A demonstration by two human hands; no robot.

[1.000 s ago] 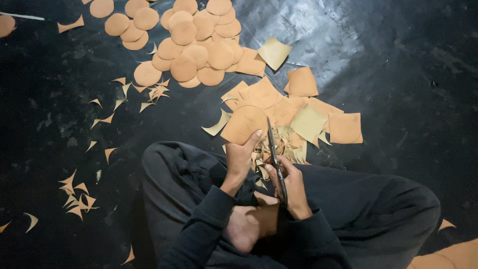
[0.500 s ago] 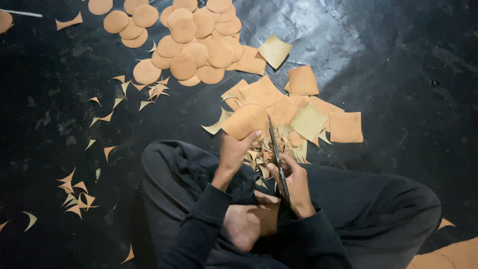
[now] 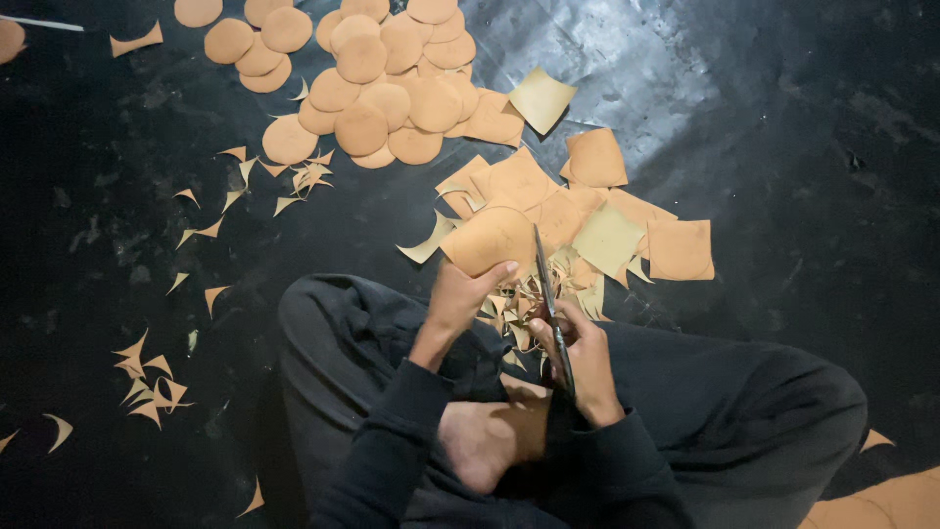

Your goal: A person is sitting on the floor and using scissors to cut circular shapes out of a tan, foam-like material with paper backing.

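A: What is lying nearest, under the wrists?

B: A bare foot is resting on crossed legs in dark trousers, just below both hands.

A: And the hands themselves?

B: The right hand is gripping the scissors, fingers wrapped shut around the handles, blades pointing away from the fingers. The left hand is pinching a tan piece, thumb on top and fingers curled beneath its near edge.

A: Where is that piece sitting against the blades?

B: It is lying just left of the blade tips, touching or nearly touching them; I cannot tell whether the blades are biting into it.

A: What is lying about the fingers?

B: Thin trimmings are lying between the two hands. Just beyond the fingertips, tan squares are lying heaped. Further off, up and left of the left fingers, cut discs are lying overlapped on the black floor. Curved scraps are lying scattered well left of the left hand.
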